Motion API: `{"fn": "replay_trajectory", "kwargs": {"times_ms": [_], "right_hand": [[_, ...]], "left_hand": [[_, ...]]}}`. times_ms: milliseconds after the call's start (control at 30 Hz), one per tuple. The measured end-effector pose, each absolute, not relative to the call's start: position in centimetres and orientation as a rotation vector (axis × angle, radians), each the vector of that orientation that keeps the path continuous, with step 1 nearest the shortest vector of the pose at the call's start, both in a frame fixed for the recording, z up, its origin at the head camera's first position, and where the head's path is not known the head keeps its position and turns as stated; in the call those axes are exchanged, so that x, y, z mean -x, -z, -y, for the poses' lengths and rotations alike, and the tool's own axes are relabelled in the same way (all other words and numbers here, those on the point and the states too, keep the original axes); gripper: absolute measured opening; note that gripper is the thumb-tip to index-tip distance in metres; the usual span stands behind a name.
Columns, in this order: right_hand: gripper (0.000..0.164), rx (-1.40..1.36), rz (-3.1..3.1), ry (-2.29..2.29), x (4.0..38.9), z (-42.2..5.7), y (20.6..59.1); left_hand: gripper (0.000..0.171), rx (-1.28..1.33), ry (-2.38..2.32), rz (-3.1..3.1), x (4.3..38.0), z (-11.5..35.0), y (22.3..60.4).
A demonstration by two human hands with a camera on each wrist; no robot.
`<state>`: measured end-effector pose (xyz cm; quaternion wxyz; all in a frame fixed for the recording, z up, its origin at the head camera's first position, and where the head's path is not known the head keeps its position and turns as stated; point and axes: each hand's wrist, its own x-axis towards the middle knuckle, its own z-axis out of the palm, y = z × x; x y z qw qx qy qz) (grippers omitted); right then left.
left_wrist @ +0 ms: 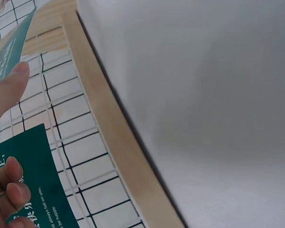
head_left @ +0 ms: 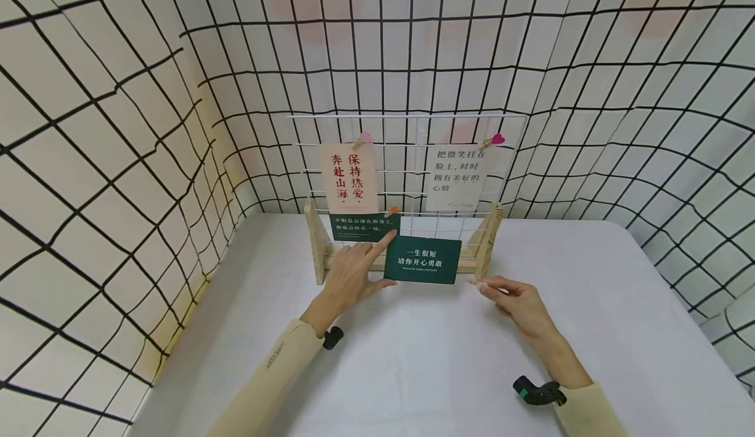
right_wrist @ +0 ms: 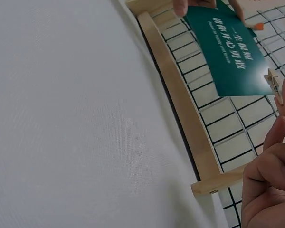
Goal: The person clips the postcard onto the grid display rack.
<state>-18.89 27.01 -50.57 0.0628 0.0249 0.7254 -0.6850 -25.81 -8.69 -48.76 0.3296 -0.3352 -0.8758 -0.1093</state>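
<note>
My left hand (head_left: 352, 270) holds a dark green card (head_left: 422, 263) with white lettering by its left edge, in front of a white wire grid rack. In the left wrist view, the thumb (left_wrist: 12, 90) lies against this card, and other fingertips (left_wrist: 15, 192) overlap a second green card (left_wrist: 42, 175) on the grid. Between the fingers of my right hand (head_left: 522, 303) is a small wooden clothespin (right_wrist: 273, 83), close to the held card's right end. An orange-topped clothespin (head_left: 392, 211) sits at the second green card's upper right corner.
A cream card with red lettering (head_left: 350, 178) and a white card with black lettering (head_left: 455, 178) hang from the grid by heart-topped clothespins. The rack stands on a wooden base (right_wrist: 180, 95) on a white tabletop (head_left: 413, 358). Black wire mesh (head_left: 377, 71) rises behind and at both sides.
</note>
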Motion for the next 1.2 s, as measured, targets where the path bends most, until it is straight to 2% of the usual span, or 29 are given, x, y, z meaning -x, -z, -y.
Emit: {"fn": "replay_trajectory", "kwargs": {"times_ms": [367,767,867,1033,1200], "right_hand": [[0.013,-0.125,-2.232,2.073,19.1,-27.0,50.3],[0.007,-0.084,-2.288,2.129,19.1,-27.2,49.4],[0.004,-0.050,-2.356,2.105,19.1,-27.2,48.8],[0.015,0.005,-2.474,2.075,19.8,-27.4,47.2],[0.013,0.023,-2.560,2.104,20.8,-27.7,44.6]], "left_hand": [[0.102,0.865,0.304,2.275,27.3,6.8,47.5],[0.103,0.829,0.262,2.226,28.2,4.6,47.5],[0.104,0.823,0.263,2.228,28.3,4.4,47.6],[0.106,0.831,0.276,2.218,28.6,4.1,47.6],[0.106,0.817,0.239,2.211,28.8,3.9,47.7]]}}
